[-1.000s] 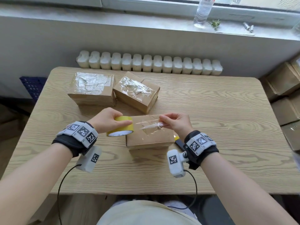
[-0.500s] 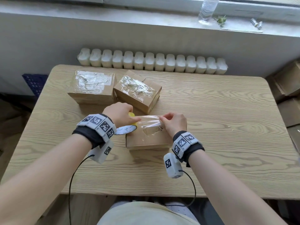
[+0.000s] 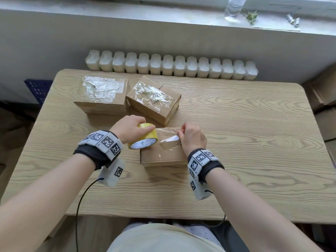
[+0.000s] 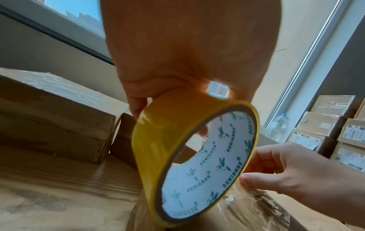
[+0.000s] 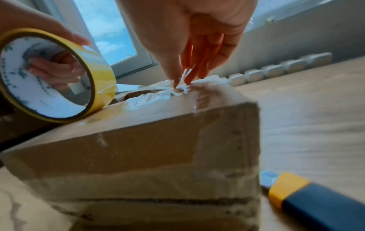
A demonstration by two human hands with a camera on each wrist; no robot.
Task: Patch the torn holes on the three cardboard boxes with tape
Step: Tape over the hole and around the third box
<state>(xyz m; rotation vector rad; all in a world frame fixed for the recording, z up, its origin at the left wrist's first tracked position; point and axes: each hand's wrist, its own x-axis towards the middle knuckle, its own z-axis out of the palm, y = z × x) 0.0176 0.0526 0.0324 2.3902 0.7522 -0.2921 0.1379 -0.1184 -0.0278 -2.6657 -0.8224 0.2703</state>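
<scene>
My left hand (image 3: 129, 128) grips the tape roll (image 3: 143, 138), fingers curled over its rim and through the core, its lower edge resting on the near box's (image 3: 163, 153) left end. My right hand (image 3: 193, 138) pinches the clear tape end (image 3: 171, 138) between thumb and fingers, low on that box's top. Two taped boxes (image 3: 102, 96) (image 3: 153, 99) sit behind on the bench (image 3: 236, 142). A knife (image 5: 308, 198) lies beside the near box.

Wooden table (image 3: 236, 124) before white radiator (image 3: 172, 67), grey windowsill (image 3: 127, 10), daylit window (image 5: 106, 31) above.
</scene>
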